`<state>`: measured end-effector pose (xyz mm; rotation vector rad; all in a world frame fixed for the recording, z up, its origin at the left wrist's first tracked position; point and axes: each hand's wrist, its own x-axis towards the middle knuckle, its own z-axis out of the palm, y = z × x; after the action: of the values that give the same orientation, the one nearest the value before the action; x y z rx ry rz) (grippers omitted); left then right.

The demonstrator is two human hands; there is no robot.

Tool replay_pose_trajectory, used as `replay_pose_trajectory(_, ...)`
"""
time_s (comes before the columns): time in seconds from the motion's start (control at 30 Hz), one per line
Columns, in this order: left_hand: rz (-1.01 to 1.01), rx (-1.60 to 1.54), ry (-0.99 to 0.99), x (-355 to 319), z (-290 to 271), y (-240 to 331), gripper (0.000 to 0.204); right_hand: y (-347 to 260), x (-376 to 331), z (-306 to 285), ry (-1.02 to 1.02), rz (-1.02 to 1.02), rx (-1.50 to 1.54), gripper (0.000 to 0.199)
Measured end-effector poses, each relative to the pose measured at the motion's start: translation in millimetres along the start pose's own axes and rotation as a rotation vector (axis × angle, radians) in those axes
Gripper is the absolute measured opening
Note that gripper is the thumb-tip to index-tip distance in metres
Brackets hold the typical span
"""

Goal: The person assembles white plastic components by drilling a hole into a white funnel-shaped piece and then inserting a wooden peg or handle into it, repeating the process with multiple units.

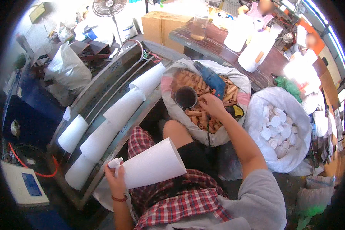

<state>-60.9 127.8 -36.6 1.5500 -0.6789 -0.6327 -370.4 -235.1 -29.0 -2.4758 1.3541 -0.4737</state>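
Observation:
My left hand (117, 180) is wrapped around the narrow end of a white tapered cylinder (153, 163), which lies tilted across my lap with its wide rim to the right. A small white piece (115, 163) sticks up by my left fingertips. My right hand (211, 105) reaches into a white sack (170, 111) full of short brown tubes (195, 119). Its fingers are pinched together among the tubes, beside a dark round cup (186, 97); what they hold is hidden. A blue power tool (211, 80) lies on the tubes, with a yellow-and-black piece (237, 111) near my right wrist.
Left of me, a long trough (99, 78) holds several white tapered cylinders (124, 103). A second sack (253, 126) at right contains white round caps (281, 128). Beyond, a brown table (228, 48) bears a jar (199, 27) and more white cylinders. People sit further back.

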Motion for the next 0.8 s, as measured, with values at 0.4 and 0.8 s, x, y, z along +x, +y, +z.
replay_pose_trajectory(0.4,-0.017,0.153,-0.118,16,-6,11,0.032,-30,-4,35,-0.063,-0.471,-0.331,0.022)
replay_pose_trajectory(0.8,0.021,0.191,-0.084,1,-10,16,0.046,-114,-4,-4,-0.267,-0.342,0.185,0.035)
